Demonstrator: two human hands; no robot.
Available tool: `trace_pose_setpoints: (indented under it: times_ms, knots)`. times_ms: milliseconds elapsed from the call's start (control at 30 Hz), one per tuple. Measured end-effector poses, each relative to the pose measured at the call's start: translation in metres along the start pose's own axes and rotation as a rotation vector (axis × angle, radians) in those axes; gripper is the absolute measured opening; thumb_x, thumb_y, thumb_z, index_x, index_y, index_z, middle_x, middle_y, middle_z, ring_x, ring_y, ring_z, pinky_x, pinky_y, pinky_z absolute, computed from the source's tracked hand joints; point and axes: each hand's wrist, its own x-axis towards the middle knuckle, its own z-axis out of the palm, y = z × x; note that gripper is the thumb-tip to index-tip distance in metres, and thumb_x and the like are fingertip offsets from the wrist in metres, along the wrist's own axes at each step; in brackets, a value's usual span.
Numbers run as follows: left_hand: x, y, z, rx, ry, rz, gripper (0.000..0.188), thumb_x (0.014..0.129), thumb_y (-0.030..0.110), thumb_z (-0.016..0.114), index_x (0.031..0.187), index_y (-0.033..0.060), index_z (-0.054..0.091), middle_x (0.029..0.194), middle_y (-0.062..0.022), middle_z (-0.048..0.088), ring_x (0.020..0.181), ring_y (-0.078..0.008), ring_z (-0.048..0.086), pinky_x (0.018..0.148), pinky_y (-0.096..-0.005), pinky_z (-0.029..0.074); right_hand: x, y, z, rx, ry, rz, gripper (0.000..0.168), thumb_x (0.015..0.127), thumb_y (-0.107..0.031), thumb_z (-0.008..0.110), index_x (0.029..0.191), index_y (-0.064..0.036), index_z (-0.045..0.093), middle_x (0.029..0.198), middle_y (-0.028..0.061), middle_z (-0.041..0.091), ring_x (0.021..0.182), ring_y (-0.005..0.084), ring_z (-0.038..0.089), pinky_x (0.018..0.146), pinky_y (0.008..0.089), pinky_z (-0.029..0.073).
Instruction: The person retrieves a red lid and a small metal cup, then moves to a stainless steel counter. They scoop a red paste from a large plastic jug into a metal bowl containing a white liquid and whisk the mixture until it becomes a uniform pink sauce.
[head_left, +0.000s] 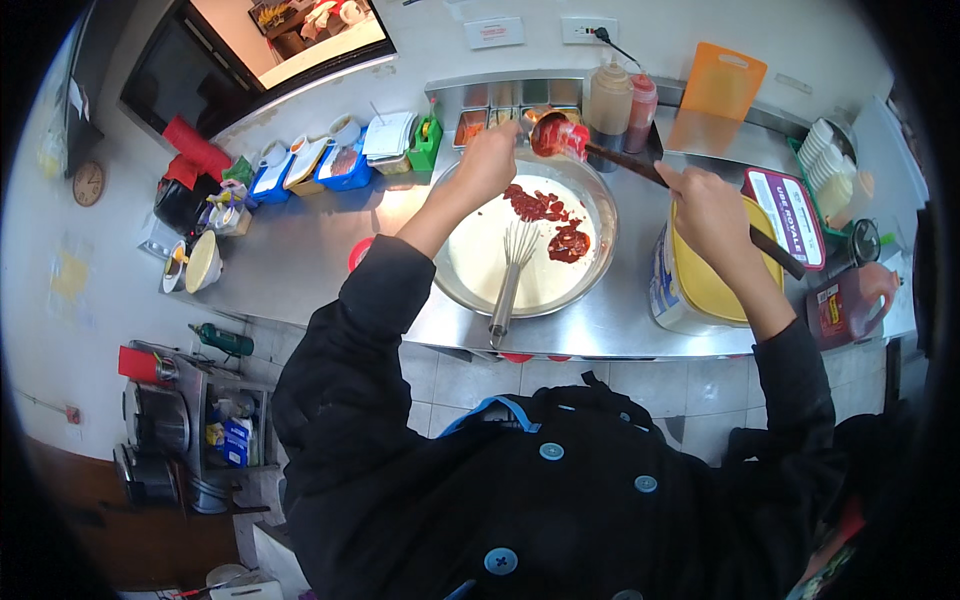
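Note:
My right hand (712, 214) grips the long dark handle of a ladle (626, 161), whose bowl hangs over the far rim of a steel mixing bowl (611, 251). A red, streaked object (571, 140) lies against the ladle's bowl; its kind is unclear. My left hand (484, 165) is closed with its fingertips beside the ladle's bowl; what it holds is hidden. Inside the mixing bowl is a cream-white mixture (480, 247) with clumps of dark red paste (568, 244) on top. A wire whisk (510, 281) stands in it, handle leaning over the near rim.
Right of the bowl stands a yellow-lidded tub (720, 277), beside a purple-and-white labelled box (787, 214) and a jug (847, 304). Squeeze bottles (609, 97) and an orange cutting board (720, 82) are behind. Blue trays (345, 169) line the back left of the steel counter (300, 255).

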Motion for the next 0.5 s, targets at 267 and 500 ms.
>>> trace_pose_setpoints:
  times_ms: [267,500]
  knots:
    - [-0.016,0.018,-0.022,0.029,-0.097,0.041,0.021,0.078,-0.004,0.046,0.098,-0.0033,0.053,0.075,-0.0198,0.058,0.075,-0.0364,0.057,0.066,-0.042,0.045,-0.04,-0.013,0.018,1.276,-0.488,0.7,0.032,0.085,-0.006,0.052,0.116,0.001,0.056,0.061,-0.0007,0.05,0.047,0.0055,0.04,0.042,0.0196,0.032]
    - [-0.034,0.014,-0.007,-0.177,-0.047,-0.111,0.018,0.083,0.001,0.044,0.099,-0.0028,0.052,0.068,-0.0143,0.054,0.063,-0.0294,0.057,0.058,-0.0384,0.043,-0.085,-0.036,0.059,1.791,-0.39,0.817,0.038,0.086,-0.009,0.053,0.123,0.0,0.049,0.064,-0.0007,0.049,0.046,0.0043,0.037,0.04,0.0175,0.028]
